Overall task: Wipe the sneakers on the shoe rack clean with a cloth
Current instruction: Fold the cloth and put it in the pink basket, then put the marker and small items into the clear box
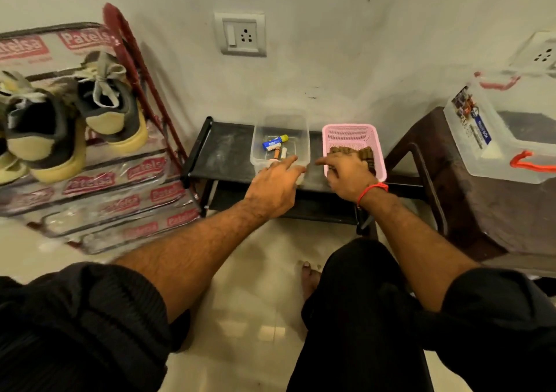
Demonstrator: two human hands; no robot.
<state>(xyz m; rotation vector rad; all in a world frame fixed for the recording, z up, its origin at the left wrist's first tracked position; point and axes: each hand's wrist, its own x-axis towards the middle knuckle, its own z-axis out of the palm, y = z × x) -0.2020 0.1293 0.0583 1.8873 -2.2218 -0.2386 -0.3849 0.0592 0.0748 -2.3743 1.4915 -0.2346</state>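
pink basket: right hand reaches in, grip hidden; left hand fingers apart. cloth fetch step; next, carry it to sneakers.

Low black shelf vs wall: clear tub under left hand, pink basket under right hand, tubs just beside ea. other. Red shoe rack left of both hands, w/ sneakers on top tier.

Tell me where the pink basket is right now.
In the head view, the pink basket sits right of centre on the low black shelf, beside the clear tub, with the right hand at its front.
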